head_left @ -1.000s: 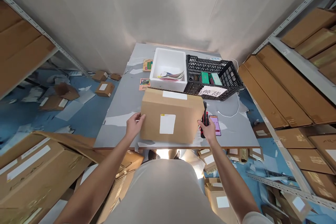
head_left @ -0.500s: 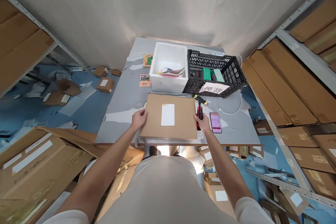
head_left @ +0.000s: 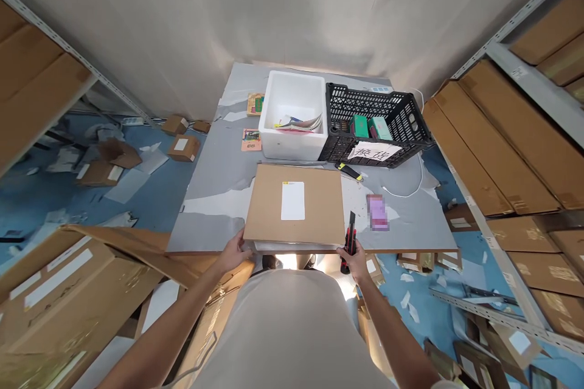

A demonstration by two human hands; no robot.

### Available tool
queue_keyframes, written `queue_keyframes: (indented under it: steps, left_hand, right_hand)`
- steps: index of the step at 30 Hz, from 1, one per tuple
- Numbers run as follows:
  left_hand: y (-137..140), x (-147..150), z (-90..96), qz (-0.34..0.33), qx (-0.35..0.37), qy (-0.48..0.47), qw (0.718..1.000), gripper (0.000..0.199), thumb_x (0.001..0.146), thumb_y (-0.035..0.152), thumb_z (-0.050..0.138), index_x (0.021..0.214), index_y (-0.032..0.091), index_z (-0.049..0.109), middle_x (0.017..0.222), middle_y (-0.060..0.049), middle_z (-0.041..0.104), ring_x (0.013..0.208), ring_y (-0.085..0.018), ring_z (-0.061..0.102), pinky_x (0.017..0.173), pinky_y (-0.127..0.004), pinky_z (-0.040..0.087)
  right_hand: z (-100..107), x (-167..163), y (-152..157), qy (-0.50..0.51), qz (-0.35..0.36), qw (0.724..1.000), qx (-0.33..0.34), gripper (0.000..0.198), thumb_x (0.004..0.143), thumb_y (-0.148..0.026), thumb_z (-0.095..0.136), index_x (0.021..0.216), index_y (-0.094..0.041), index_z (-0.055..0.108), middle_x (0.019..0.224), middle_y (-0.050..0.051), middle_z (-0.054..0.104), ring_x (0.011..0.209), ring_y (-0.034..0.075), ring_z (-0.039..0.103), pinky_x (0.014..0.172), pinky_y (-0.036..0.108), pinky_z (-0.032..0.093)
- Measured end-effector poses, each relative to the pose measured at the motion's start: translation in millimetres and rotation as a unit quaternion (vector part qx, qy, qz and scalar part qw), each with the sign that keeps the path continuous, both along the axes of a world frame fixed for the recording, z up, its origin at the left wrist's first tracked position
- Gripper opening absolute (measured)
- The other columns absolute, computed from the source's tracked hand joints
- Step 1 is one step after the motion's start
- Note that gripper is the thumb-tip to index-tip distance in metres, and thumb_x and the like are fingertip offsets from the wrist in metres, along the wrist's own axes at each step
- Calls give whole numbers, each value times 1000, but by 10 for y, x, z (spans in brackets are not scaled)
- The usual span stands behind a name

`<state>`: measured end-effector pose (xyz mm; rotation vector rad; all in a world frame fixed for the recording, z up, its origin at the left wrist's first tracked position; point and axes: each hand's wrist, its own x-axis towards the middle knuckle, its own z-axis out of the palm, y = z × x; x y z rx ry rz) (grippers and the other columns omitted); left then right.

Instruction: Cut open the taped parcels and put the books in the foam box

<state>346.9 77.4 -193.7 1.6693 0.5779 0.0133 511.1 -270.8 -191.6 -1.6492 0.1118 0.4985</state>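
Here, the right hand [head_left: 356, 261] curls round a cutter [head_left: 350, 243]; the left hand [head_left: 232, 253], fingers loosely parted, perhaps touches the near-left corner of the box [head_left: 294, 229]. Lying at the table [head_left: 210, 161] front, it should feel stiff: grip 2 opposite sides.

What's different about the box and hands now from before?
The cardboard box was tipped up; now it lies flat on the table. The left hand and right hand have moved back from its sides to around its near corners. The right hand still holds the red-and-black cutter. The white tub and black crate stayed put.
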Motion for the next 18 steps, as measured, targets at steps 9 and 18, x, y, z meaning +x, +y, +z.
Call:
queue_keyframes:
  steps: [9,18]
  left_hand:
    - [73,158,499,69,117,-14,991,63,72,57,57,114,11,60,106,-13,66,95,-24,62,82,-36,51]
    - [379,965,1326,77,334,123,931,58,84,61,31,85,17,70,76,-7,67,75,-23,60,66,-31,42]
  right_hand:
    - [669,352,189,-82,-55,990,-101,52,52,-54,75,84,-15,61,52,-4,52,46,11,44,43,24,37]
    - [1239,1278,581,-266,34,931,-248,44,68,-61,59,72,-17,59,60,-1,57,53,13,46,51,25,37]
